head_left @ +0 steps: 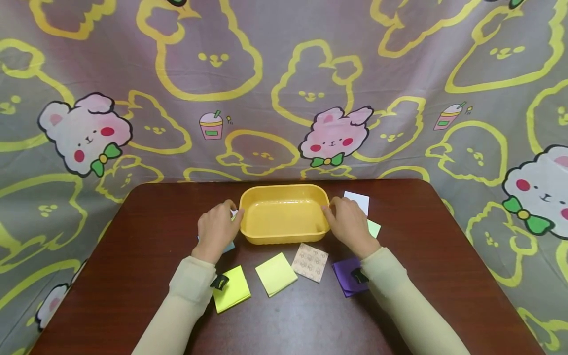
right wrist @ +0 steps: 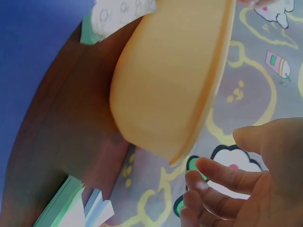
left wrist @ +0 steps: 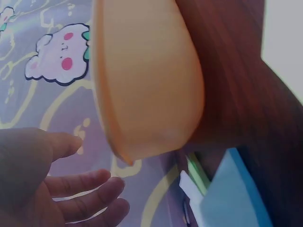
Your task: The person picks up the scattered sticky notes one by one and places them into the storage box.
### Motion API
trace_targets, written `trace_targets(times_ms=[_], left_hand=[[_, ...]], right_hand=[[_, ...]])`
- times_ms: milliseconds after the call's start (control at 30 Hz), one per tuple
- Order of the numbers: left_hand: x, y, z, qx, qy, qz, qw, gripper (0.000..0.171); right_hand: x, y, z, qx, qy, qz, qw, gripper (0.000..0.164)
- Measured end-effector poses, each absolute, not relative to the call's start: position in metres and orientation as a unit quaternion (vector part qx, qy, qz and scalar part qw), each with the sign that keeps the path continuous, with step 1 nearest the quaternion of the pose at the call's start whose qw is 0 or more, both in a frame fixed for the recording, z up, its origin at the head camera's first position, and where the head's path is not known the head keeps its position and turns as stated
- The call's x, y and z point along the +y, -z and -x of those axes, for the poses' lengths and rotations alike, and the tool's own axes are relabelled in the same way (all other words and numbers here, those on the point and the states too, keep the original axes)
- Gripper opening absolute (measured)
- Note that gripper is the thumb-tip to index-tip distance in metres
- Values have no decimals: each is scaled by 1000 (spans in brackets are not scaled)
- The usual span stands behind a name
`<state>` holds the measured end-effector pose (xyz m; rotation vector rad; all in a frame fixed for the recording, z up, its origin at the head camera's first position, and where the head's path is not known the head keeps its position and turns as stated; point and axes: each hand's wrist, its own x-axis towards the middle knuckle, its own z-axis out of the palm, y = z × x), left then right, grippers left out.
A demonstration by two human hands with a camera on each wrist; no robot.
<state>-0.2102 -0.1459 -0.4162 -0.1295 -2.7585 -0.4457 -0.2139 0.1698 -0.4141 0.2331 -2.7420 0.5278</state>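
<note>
A yellow plastic tray (head_left: 284, 219) stands on the table towards its back edge, with nothing inside it. My left hand (head_left: 217, 224) is at the tray's left end. In the left wrist view its thumb and fingers are spread, with a gap between them and the tray wall (left wrist: 151, 80). At the opposite end is my right hand (head_left: 350, 224). Its loosely bent fingers also stand apart from the tray in the right wrist view. Partly behind the left hand lies a blue sticky-note pad (head_left: 229, 247). White (head_left: 357, 203) and pale green pads (head_left: 373, 228) lie beside the right hand.
In front of the tray lie a bright yellow pad (head_left: 232, 291), a pale yellow pad (head_left: 276, 274), a patterned beige pad (head_left: 310, 263) and a purple pad (head_left: 343, 277). A printed curtain (head_left: 266, 64) hangs behind the dark wooden table (head_left: 284, 325).
</note>
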Motion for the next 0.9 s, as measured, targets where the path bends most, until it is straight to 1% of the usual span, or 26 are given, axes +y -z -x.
trace_targets(times_ms=[200,633,767,900], left_hand=[[-139,408,202,-964,168,55,196,35],[-121,394,180,-953,181,84,228,35],[-117,394,176,-955,174,90,224,36],[-112,394,172,-958,174,97,205,38]], right_hand=[[163,408,205,-957,-196,-99,190,35],[155,402,188,-956,-200,-114,183,37],[155,402,183,-954,-197,-122,189,36],[155,403,180,-953,-197,-127,192,36]])
